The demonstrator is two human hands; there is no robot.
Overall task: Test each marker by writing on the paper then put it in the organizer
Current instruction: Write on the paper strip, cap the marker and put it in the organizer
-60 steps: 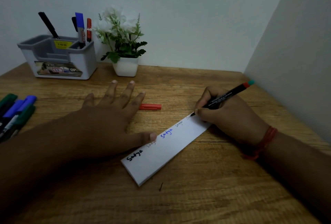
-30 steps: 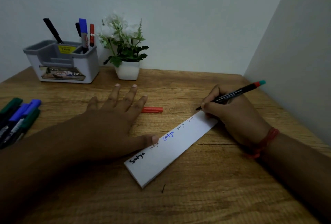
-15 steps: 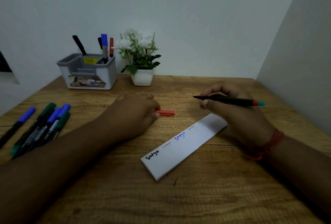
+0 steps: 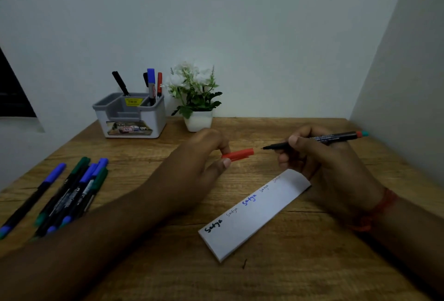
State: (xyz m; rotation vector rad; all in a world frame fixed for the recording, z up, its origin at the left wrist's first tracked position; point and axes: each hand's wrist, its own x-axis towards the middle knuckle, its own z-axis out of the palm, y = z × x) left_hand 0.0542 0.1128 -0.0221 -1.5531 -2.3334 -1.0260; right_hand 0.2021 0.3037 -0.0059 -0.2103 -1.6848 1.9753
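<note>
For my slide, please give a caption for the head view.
Left hand brings the red cap toward the uncapped marker held by the right hand.

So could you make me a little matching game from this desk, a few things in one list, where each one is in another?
Things:
1. red cap
2. uncapped marker
3. paper
4. blue-capped marker

Places:
A. standing in the organizer
B. flat on the table
C. in the left hand
D. in the right hand

Pairs: 1-C, 2-D, 3-B, 4-A
</note>
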